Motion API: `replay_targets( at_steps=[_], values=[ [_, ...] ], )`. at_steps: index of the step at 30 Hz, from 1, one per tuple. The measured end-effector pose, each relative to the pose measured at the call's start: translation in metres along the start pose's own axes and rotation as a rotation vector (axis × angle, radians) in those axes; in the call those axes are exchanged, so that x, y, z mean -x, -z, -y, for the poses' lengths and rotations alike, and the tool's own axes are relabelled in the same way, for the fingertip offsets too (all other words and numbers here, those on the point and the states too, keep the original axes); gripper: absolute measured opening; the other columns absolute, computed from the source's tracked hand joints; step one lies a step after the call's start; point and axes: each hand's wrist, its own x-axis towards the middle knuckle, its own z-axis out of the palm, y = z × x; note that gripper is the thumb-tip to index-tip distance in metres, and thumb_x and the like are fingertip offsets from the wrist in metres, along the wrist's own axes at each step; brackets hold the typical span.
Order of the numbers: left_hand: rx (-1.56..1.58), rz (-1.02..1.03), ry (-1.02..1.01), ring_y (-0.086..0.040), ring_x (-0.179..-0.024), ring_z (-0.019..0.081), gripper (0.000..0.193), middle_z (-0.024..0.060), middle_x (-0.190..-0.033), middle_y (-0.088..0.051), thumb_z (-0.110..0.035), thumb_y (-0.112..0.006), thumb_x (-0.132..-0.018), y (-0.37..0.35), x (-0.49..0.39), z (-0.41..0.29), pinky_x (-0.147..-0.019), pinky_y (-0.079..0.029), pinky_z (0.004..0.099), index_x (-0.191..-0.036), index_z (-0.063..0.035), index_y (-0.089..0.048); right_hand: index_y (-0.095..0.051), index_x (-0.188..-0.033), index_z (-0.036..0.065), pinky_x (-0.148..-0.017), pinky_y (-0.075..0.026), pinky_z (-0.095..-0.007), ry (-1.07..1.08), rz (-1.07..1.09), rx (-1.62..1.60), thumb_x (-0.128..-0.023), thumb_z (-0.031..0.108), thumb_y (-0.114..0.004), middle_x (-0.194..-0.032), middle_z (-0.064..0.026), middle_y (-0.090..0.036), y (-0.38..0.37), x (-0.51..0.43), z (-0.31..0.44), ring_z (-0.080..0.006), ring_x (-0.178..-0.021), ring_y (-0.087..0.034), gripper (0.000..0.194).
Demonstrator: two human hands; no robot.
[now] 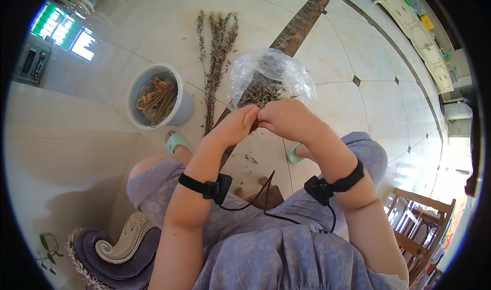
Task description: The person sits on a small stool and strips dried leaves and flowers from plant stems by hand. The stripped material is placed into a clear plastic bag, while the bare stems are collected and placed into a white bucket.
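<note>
My left hand [239, 124] and my right hand [285, 118] meet at the near edge of a clear plastic bag [299, 79], fingers closed together. A bit of dark dried plant shows just below the fingertips; which hand grips it is hard to tell. In the bag lies a heap of crumbled dried leaves [261, 90]. Left of the bag, long dried plant stalks [218, 48] lie on the tiled floor. Further left stands a white plastic bucket [184, 105] with a bundle of bare stems [163, 102] and other scraps inside.
Leaf crumbs [251, 159] are scattered on the floor between my feet, which wear green slippers [177, 139]. A small wooden stool [268, 198] shows below them. A carved armrest [124, 240] is at lower left, a wooden chair [422, 203] at lower right. Black cables join the arm straps.
</note>
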Motion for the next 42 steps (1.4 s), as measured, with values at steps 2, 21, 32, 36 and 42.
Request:
replay_targets(
  at_steps=[2, 21, 32, 36, 42],
  values=[
    [0.221, 0.117, 0.097, -0.046, -0.054, 0.0180, 0.050, 0.0091, -0.069, -0.056, -0.045, -0.029, -0.092, 0.002, 0.004, -0.008, -0.052, -0.039, 0.0299, -0.089, -0.0019, -0.053, -0.061, -0.082, 0.008, -0.061, -0.045, -0.0321, -0.041, 0.120, -0.381, -0.076, 0.016, -0.058, -0.073, -0.0080, -0.060, 0.015, -0.004, -0.005, -0.0212, -0.068, -0.058, 0.012],
    [0.595, -0.392, 0.346, -0.054, -0.063, 0.0168, 0.025, 0.0056, -0.069, -0.051, -0.028, -0.044, -0.091, 0.010, 0.007, -0.008, -0.050, -0.042, 0.0291, -0.095, -0.0035, -0.047, -0.056, -0.089, 0.003, -0.066, -0.045, -0.0391, -0.405, -0.219, -0.462, -0.085, 0.020, -0.048, -0.077, -0.0140, -0.060, -0.064, -0.008, 0.003, -0.0307, -0.075, -0.058, 0.019],
    [0.313, 0.140, 0.293, -0.052, -0.059, 0.0133, 0.034, 0.0053, -0.064, -0.057, -0.021, -0.035, -0.088, -0.015, 0.015, -0.008, -0.051, -0.041, 0.0267, -0.090, 0.0006, -0.060, -0.060, -0.071, 0.006, -0.053, -0.045, -0.0324, 0.050, 0.019, -0.308, -0.079, 0.018, -0.054, -0.067, -0.0074, -0.059, 0.011, -0.014, -0.002, -0.0206, -0.062, -0.058, 0.016],
    [0.900, 0.360, 0.274, -0.049, -0.059, 0.0101, 0.027, 0.0043, -0.068, -0.054, -0.015, -0.039, -0.084, 0.013, 0.020, -0.022, -0.051, -0.039, 0.0232, -0.101, -0.0023, -0.055, -0.058, -0.074, 0.006, -0.048, -0.040, -0.0235, -0.202, 0.103, -1.019, -0.083, 0.018, -0.051, -0.062, 0.0018, -0.052, 0.006, -0.021, -0.023, -0.0073, -0.055, -0.048, 0.016],
    [0.791, 0.058, 0.205, -0.057, -0.077, 0.0172, 0.031, 0.0082, -0.091, -0.056, -0.010, -0.049, -0.083, 0.019, 0.026, -0.022, -0.063, -0.046, 0.0297, -0.111, -0.0005, -0.040, -0.057, -0.083, 0.003, -0.060, -0.045, -0.0295, -0.322, -0.116, -0.882, -0.086, 0.018, -0.046, -0.067, -0.0041, -0.056, -0.035, -0.013, -0.020, -0.0157, -0.063, -0.054, 0.019]
  ],
)
